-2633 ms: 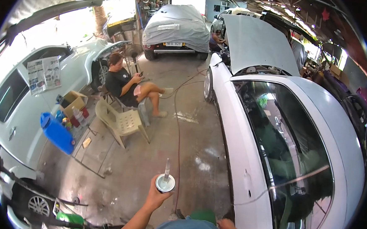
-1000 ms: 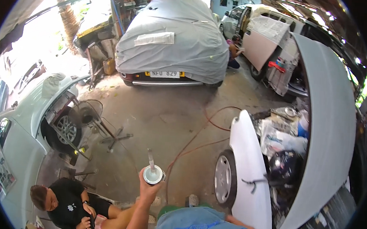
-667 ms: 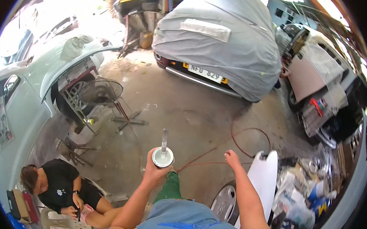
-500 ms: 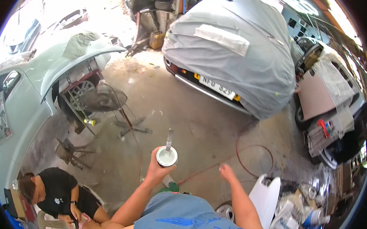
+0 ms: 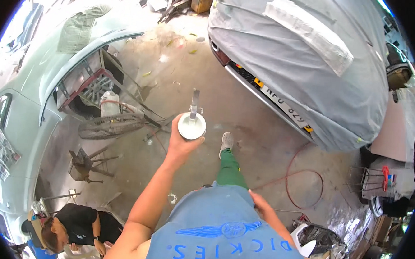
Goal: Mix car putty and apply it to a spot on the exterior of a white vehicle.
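Held out in front of my body, my left hand (image 5: 182, 140) is closed round a small round can (image 5: 202, 134). Pale, whitish liquid (image 5: 191, 127) shows inside its rim. A flat grey metal strip (image 5: 195, 100) stands up out of the can, leaning against the far side of the rim. My right hand (image 5: 258, 200) hangs low beside my blue shirt, near my hip. Its fingers are partly hidden by the shirt, so what they do is unclear.
A grey-covered car (image 5: 292, 63) stands ahead right; a pale green car (image 5: 23, 118) is at left. Near it are a pedestal fan (image 5: 112, 126) and a wooden stool (image 5: 84, 164). A red hose (image 5: 304, 172) loops over the floor. A person (image 5: 76, 223) sits at lower left.
I have stepped forward, my foot now showing ahead. The can has risen in the view, still in my left hand. My right hand has dropped back from out in front to my hip.
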`<move>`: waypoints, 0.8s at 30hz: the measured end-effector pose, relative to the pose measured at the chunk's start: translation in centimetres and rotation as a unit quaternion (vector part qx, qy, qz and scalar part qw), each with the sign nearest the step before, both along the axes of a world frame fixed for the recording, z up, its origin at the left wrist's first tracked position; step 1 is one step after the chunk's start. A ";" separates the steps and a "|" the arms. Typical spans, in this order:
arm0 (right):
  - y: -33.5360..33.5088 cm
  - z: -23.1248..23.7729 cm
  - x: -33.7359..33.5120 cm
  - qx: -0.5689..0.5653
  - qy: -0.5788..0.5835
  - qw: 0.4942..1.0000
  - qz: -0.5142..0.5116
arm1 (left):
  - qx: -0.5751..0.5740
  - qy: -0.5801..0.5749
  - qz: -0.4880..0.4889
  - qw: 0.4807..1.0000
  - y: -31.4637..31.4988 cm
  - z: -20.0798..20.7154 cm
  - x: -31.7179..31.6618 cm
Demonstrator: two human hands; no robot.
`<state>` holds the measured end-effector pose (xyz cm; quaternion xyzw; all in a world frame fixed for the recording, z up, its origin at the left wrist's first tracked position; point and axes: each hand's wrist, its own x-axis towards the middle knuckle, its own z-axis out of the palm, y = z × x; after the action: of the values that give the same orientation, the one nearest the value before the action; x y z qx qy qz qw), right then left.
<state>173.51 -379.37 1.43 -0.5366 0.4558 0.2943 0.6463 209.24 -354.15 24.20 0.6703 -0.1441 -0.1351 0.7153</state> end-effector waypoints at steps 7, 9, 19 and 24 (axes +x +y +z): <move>-16.5 3.9 24.5 -0.118 0.027 0.951 0.284 | -0.022 -0.021 0.105 0.994 -6.5 -1.5 14.0; -19.4 4.6 32.7 -0.177 -0.150 0.916 0.328 | -0.029 -0.003 0.128 0.991 -7.9 -0.1 17.8; -13.7 11.4 70.2 -0.226 -0.334 0.792 0.457 | -0.089 0.046 0.213 0.972 -9.6 3.6 35.2; -11.1 7.7 84.1 -0.220 -0.339 0.698 0.591 | -0.031 -0.006 0.236 0.971 -9.2 3.9 45.0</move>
<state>257.63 -390.49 9.11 -0.8860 -0.1529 0.3053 0.3137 254.22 -363.38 28.13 0.6638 0.0098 0.0466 0.7464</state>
